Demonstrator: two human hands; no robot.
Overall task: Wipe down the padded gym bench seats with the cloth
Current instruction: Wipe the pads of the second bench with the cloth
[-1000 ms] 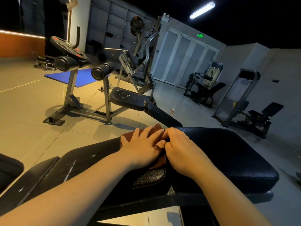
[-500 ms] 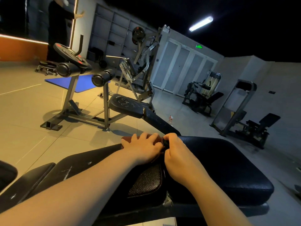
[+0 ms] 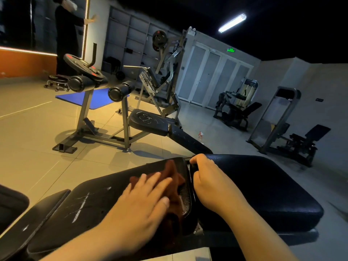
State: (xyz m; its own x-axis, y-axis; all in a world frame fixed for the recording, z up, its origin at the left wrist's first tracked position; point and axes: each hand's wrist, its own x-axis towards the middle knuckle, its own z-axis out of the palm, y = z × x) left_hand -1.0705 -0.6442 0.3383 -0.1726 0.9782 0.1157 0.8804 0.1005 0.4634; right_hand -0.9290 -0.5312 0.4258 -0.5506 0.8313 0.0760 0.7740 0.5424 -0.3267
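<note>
cloth point(image 3: 174, 178) on back pad point(image 3: 98, 202) (at its right end) | seat pad point(image 3: 267, 185) to the right | second bench point(image 3: 148, 120) behind

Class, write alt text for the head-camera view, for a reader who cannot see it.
A person's left hand presses a rust-brown cloth flat on a black bench pad, while the right hand grips the edge of the neighbouring pad at the gap between them. Behind, on a tiled gym floor, are another bench, a blue mat and weight machines.

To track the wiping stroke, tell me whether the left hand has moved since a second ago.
Yes. The left hand, flat on the cloth, has drawn back toward the person, away from the gap between the pads, which its fingertips reached before.
</note>
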